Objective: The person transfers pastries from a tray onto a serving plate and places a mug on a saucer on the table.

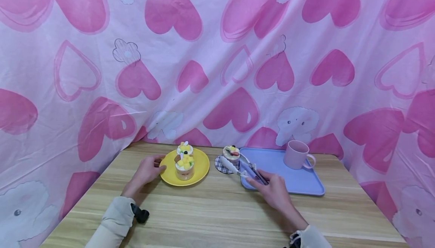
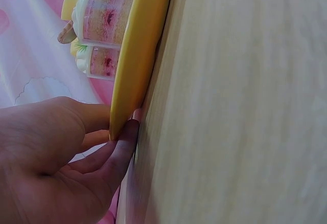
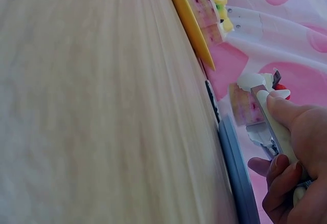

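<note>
My left hand (image 1: 147, 170) pinches the left rim of the yellow plate (image 1: 202, 168), thumb on top and fingers beneath in the left wrist view. Two fruit-topped dessert cups (image 1: 184, 170) stand on it, one behind the other. In my right hand (image 1: 274, 191) are metal tongs with pale tips (image 1: 229, 165), whose arms lie either side of a third dessert cup (image 1: 232, 153). That cup (image 3: 244, 105) hangs above the dark-patterned round coaster (image 1: 221, 168), with a gap between them in the right wrist view.
On the right lies a blue tray (image 1: 306, 182), with a pink mug (image 1: 296, 155) near its back right corner. The tray's left edge is close beside the coaster. A pink heart-patterned cloth (image 1: 210, 51) hangs behind the wooden table (image 1: 204, 217).
</note>
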The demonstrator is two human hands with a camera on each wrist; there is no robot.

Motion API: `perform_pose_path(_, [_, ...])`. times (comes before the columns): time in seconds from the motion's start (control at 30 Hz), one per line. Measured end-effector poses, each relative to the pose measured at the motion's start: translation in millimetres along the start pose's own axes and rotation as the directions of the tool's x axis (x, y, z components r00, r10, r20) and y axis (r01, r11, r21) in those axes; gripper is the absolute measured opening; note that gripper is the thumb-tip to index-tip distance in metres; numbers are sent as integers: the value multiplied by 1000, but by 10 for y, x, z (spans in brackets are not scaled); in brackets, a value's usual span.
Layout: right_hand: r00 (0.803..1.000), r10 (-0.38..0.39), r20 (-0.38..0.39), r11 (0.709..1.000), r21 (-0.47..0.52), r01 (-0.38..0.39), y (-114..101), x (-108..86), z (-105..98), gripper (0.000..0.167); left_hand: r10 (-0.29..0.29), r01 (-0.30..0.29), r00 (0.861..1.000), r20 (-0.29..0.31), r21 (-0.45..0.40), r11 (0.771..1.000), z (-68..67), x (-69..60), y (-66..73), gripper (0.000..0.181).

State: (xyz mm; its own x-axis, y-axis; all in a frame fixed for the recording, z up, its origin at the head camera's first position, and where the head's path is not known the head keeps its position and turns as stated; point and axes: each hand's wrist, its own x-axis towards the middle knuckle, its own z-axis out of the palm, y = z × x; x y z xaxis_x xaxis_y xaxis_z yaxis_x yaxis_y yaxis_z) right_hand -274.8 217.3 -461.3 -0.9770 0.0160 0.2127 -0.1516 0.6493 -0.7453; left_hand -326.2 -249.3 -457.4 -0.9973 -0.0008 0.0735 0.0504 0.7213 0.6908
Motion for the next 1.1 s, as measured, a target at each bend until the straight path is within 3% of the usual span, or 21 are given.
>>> perform_pose_path(0.43, [999, -42, 2, 996, 73, 41, -143, -50, 138, 72, -2, 3, 1000, 6, -4, 1000, -5, 22, -30, 53])
perform_pose_path(0.77, [998, -57, 31, 997, 62, 55, -228, -90, 237, 72, -18, 18, 1000, 10, -20, 1000, 8, 12, 6, 53])
perform_pose_path(1.1, [993, -78, 84, 990, 123, 67, -304, -106, 349, 69, -22, 22, 1000, 11, -25, 999, -4, 5, 9, 52])
